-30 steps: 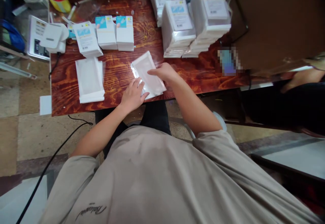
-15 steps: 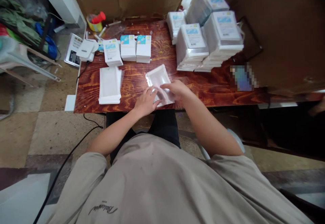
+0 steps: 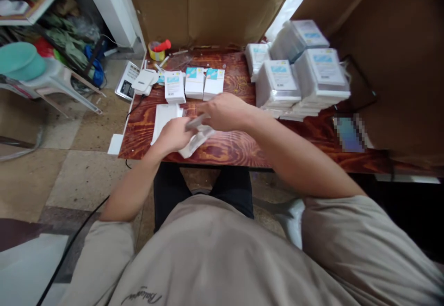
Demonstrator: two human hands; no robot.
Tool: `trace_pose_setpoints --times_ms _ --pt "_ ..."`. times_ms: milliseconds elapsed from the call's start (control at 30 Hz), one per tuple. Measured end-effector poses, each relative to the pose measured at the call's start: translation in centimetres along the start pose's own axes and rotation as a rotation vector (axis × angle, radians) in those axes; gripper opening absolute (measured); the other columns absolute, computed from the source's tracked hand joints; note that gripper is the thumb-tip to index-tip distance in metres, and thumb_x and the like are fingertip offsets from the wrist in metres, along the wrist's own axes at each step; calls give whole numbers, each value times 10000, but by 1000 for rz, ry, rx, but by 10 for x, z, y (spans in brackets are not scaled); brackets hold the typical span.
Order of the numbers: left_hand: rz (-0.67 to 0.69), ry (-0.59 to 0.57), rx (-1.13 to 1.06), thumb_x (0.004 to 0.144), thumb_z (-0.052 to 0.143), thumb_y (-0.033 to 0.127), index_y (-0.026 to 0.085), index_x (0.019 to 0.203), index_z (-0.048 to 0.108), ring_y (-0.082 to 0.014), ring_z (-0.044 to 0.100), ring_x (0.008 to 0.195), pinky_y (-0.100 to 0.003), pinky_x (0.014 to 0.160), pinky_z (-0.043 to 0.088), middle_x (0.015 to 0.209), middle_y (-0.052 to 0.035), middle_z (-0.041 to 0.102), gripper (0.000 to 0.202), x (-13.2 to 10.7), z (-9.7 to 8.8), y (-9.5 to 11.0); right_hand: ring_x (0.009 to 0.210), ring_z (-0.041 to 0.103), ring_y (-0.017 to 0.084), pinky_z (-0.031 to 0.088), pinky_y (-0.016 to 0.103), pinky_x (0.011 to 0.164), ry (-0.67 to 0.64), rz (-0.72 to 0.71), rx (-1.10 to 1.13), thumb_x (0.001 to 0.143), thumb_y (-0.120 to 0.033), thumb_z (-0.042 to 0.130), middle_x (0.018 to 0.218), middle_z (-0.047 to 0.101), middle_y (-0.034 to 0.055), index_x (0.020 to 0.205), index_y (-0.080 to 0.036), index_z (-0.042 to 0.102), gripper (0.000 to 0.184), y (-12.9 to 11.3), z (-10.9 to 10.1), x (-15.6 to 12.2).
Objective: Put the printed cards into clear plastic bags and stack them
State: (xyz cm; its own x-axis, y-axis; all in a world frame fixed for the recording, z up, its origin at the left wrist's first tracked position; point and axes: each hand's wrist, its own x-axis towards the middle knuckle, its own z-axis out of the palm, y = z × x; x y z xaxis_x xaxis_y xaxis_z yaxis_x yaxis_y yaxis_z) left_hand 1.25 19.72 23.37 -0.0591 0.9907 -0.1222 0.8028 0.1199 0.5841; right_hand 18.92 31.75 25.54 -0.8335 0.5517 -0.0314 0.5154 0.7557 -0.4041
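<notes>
My left hand [image 3: 175, 134] is closed at the left side of a crumpled clear plastic bag [image 3: 197, 145], just above the table's front edge. My right hand [image 3: 222, 111] reaches across from the right and pinches the bag's raised upper part, a pale strip between both hands. Motion smears the right fingertips. Partly behind my left hand lies a stack of white flat packets [image 3: 165, 114]. Beyond the hands stand a stack of printed white cards [image 3: 174, 88] and two card bundles with blue tops, a left bundle [image 3: 194, 84] and a right bundle [image 3: 214, 85].
Tall stacks of packed cards [image 3: 277, 81] stand at the table's right rear, before cardboard walls. A tape roll [image 3: 157, 55], a white device [image 3: 144, 81] and a scale [image 3: 127, 81] sit at the left. A blurred-out phone-like object [image 3: 349, 134] lies far right on the wooden table [image 3: 239, 148].
Both hands have moved left with the plastic bag, lifting part of it off the table, close to the white packets. The camera view has shifted too.
</notes>
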Motion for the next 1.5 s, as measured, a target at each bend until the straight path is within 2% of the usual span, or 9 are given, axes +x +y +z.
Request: trace_pose_setpoints --times_ms 133,233,433,567,700,900,1033,1233,1500 --pt "-307 174 -579 746 772 434 126 1054 721 -271 716 842 -385 764 578 1006 -117 765 439 2 -12 -65 1266 568 378 460 537 1042 339 173 205 927 -539 607 1254 677 162 1403 -183 552 597 -11 28 35" --pt "-408 241 -763 710 798 409 107 1132 697 -276 731 904 -394 817 581 1112 -157 754 529 9 -6 -96 1151 646 376 530 514 954 185 413 436 943 -597 537 1268 675 193 1339 -155 549 593 -22 72 56" --pt "-568 280 87 864 662 484 90 1262 615 -401 668 1154 -511 985 516 1215 -241 695 562 11 9 -84 1166 640 399 526 566 972 80 511 374 932 -499 541 1352 612 207 1307 -192 540 484 -42 132 73" --pt "-562 230 369 926 527 587 106 1236 637 -454 627 1180 -581 992 498 1236 -251 659 582 1 8 -72 1130 640 367 538 535 955 284 500 326 950 -485 490 1261 649 167 1243 -197 584 422 -11 114 74" --pt "-494 312 395 896 527 685 27 1382 538 -459 496 1339 -551 1120 422 1379 -294 541 818 7 13 -75 1327 503 378 459 523 1080 610 724 163 921 -392 526 1404 551 210 1323 -133 566 480 57 72 95" --pt "-548 217 310 737 622 825 81 1651 110 -509 387 1425 -615 1136 374 1567 -324 325 1285 33 30 -55 1338 537 371 427 494 1128 430 950 275 886 -416 667 1423 535 296 1416 -17 477 690 127 37 153" --pt "-556 207 339 775 652 668 74 1645 158 -517 388 1409 -624 1106 397 1583 -333 291 1163 40 38 -47 1377 532 351 420 440 1150 312 965 321 822 -358 769 1442 534 312 1510 33 329 906 140 33 177" --pt "-564 244 381 756 623 750 43 1624 217 -532 355 1418 -654 1114 366 1582 -359 264 1191 41 49 -51 1384 525 365 382 453 1162 176 955 287 826 -336 752 1421 509 358 1531 65 251 954 149 32 186" --pt "-560 297 353 823 635 618 39 1610 238 -522 446 1350 -650 1052 423 1520 -362 358 1055 37 57 -40 1364 546 360 428 475 1148 194 928 248 689 -358 871 1432 534 327 1589 -4 225 1162 140 27 171"
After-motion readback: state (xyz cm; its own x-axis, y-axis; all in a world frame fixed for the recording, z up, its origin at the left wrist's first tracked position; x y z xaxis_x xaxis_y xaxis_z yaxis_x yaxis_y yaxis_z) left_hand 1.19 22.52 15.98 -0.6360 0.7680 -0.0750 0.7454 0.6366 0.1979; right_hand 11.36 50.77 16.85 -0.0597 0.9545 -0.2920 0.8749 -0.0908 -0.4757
